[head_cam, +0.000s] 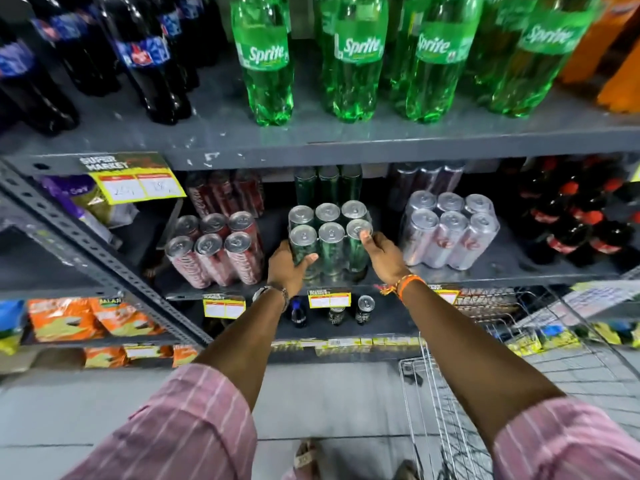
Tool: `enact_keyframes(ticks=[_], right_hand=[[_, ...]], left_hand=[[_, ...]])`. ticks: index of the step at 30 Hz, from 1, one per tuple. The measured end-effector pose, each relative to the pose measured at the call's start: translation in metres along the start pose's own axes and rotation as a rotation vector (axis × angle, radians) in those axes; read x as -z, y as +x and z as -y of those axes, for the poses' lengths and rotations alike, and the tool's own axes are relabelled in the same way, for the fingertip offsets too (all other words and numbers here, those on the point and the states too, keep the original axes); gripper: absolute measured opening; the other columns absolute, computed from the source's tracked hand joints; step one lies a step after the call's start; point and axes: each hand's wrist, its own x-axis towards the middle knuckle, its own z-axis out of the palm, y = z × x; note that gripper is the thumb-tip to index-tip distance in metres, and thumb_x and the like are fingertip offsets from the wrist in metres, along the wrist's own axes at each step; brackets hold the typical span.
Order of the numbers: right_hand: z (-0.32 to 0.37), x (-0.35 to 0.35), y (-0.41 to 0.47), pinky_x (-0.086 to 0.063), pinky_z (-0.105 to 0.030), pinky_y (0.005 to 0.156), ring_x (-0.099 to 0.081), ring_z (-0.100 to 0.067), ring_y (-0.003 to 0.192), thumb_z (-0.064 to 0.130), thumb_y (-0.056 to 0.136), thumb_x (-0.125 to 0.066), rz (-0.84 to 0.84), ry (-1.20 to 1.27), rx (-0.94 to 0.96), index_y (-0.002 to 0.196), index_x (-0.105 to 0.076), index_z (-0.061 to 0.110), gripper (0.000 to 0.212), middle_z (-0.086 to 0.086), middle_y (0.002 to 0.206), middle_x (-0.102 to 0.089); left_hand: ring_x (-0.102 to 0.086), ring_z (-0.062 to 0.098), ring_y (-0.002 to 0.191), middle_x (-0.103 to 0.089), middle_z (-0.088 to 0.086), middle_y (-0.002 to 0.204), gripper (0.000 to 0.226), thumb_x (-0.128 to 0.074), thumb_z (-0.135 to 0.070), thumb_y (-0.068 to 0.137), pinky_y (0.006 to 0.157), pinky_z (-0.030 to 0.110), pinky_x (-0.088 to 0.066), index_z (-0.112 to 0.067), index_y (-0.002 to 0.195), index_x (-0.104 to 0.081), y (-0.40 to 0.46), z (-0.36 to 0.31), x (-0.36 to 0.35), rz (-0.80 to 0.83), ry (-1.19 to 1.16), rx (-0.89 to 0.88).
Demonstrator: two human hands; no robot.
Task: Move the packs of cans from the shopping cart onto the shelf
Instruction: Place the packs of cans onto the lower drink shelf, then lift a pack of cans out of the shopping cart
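- Green six-pack of cans [329, 237] stands upright on the middle shelf [485, 268], near its front edge; six lids counted, two rows of three.
- Left hand [289, 268] grips the pack's left front corner: thumb across the front of the corner can, the other fingers hidden behind the pack's side.
- Right hand [382, 254] is on the right front can: thumb [363, 237] pressed on the lid rim, fingers curled around the far side, mostly out of sight.
- Just left of the left-hand fingers: red six-pack [216, 251], leaning forward, six lids.
- Just right of the right-hand fingers: silver six-pack [450, 230], also six lids, wrapped in film.
- Behind each pack, further packs in matching colours, dim; only three cans of each can be made out.
- Above the fingers: Sprite bottles [353, 57], tops cut off; four in front, more behind.
- Below the right forearm: wire shopping cart [446, 410], cut off by the frame edge, contents not visible.
- Price tags are blurred and unreadable.
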Motion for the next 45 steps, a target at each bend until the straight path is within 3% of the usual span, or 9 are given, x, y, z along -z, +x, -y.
enact_keyframes(ticks=[6, 12, 23, 27, 30, 34, 37, 41, 45], right_hand=[[-0.003, -0.004, -0.012, -0.036, -0.033, 0.067, -0.055, -0.023, 0.068, 0.071, 0.089, -0.039, -0.095, -0.133, 0.053, 0.073, -0.049, 0.024, 0.05, 0.001, 0.065, -0.056], [-0.001, -0.007, -0.018, -0.048, -0.041, 0.082, -0.061, -0.032, 0.092, 0.057, 0.097, -0.041, -0.132, -0.078, 0.077, 0.108, -0.062, 0.007, 0.055, -0.018, 0.096, -0.07], [-0.002, -0.009, -0.018, -0.048, -0.047, 0.093, -0.063, -0.039, 0.105, 0.056, 0.097, -0.041, -0.108, 0.009, 0.026, 0.116, -0.06, 0.01, 0.053, -0.023, 0.108, -0.069], [0.0, 0.001, -0.028, -0.043, -0.041, 0.107, -0.056, -0.026, 0.123, 0.047, 0.099, -0.047, -0.086, 0.079, 0.029, 0.139, -0.048, 0.009, 0.056, -0.015, 0.133, -0.061], [-0.011, 0.032, -0.04, -0.043, -0.035, 0.109, -0.054, -0.017, 0.118, 0.022, 0.099, -0.054, -0.387, 0.212, 0.099, 0.133, -0.054, 0.002, 0.04, -0.012, 0.132, -0.061], [-0.031, 0.1, -0.055, -0.049, -0.032, 0.092, -0.061, -0.029, 0.102, 0.013, 0.096, -0.056, -0.922, 0.439, 0.056, 0.112, -0.06, -0.002, 0.022, -0.02, 0.112, -0.065], [-0.047, 0.151, -0.043, -0.044, -0.035, 0.098, -0.06, -0.035, 0.114, 0.02, 0.098, -0.054, -0.932, 0.406, -0.099, 0.118, -0.059, -0.004, 0.031, -0.023, 0.12, -0.065], [-0.065, 0.181, -0.02, -0.042, -0.04, 0.101, -0.057, -0.036, 0.121, 0.038, 0.1, -0.048, -0.658, 0.308, -0.223, 0.121, -0.06, 0.004, 0.042, -0.022, 0.129, -0.063], [-0.071, 0.186, -0.004, -0.045, -0.048, 0.103, -0.06, -0.031, 0.111, 0.034, 0.101, -0.049, -0.468, 0.284, -0.162, 0.11, -0.063, 0.01, 0.029, -0.019, 0.119, -0.066]], left_hand=[[-0.067, 0.028, 0.105, -0.071, 0.013, 0.117, 0.058, -0.073, -0.04, 0.085, 0.079, 0.024, -0.044, -0.005, 0.128, -0.056, -0.001, 0.008, 0.009, 0.025, -0.008, -0.011], [-0.067, 0.028, 0.102, -0.072, 0.013, 0.114, 0.056, -0.074, -0.04, 0.083, 0.08, 0.031, -0.051, -0.005, 0.124, -0.057, -0.004, 0.004, 0.009, 0.02, -0.02, 0.004], [-0.068, 0.031, 0.098, -0.072, 0.013, 0.108, 0.056, -0.073, -0.042, 0.084, 0.075, 0.028, -0.047, -0.006, 0.122, -0.053, 0.0, 0.003, 0.008, 0.037, -0.002, 0.034], [-0.059, 0.031, 0.12, -0.062, 0.012, 0.127, 0.064, -0.078, -0.028, 0.081, 0.097, 0.033, -0.047, -0.006, 0.132, -0.047, -0.013, -0.011, 0.003, 0.041, -0.13, 0.105], [-0.044, 0.033, 0.133, -0.047, 0.016, 0.139, 0.082, -0.081, -0.017, 0.074, 0.111, 0.039, -0.036, -0.003, 0.142, -0.039, -0.047, -0.039, -0.011, -0.197, -0.074, 0.142], [-0.047, 0.025, 0.126, -0.051, 0.013, 0.132, 0.058, -0.067, -0.013, 0.078, 0.109, 0.021, -0.033, -0.005, 0.133, -0.049, -0.085, -0.106, -0.051, -0.458, -0.177, -0.209], [-0.046, 0.024, 0.13, -0.051, 0.014, 0.138, 0.055, -0.062, -0.018, 0.087, 0.113, 0.022, -0.03, -0.005, 0.139, -0.048, -0.073, -0.159, -0.092, -0.268, -0.228, -0.333], [-0.036, 0.031, 0.144, -0.039, 0.022, 0.154, 0.061, -0.049, -0.032, 0.1, 0.117, 0.032, -0.024, 0.002, 0.148, -0.036, -0.025, -0.184, -0.143, 0.05, -0.241, 0.044], [-0.055, 0.038, 0.125, -0.059, 0.025, 0.134, 0.049, -0.047, -0.039, 0.101, 0.103, 0.04, -0.042, 0.001, 0.128, -0.055, -0.008, -0.173, -0.174, 0.174, -0.261, 0.145]])
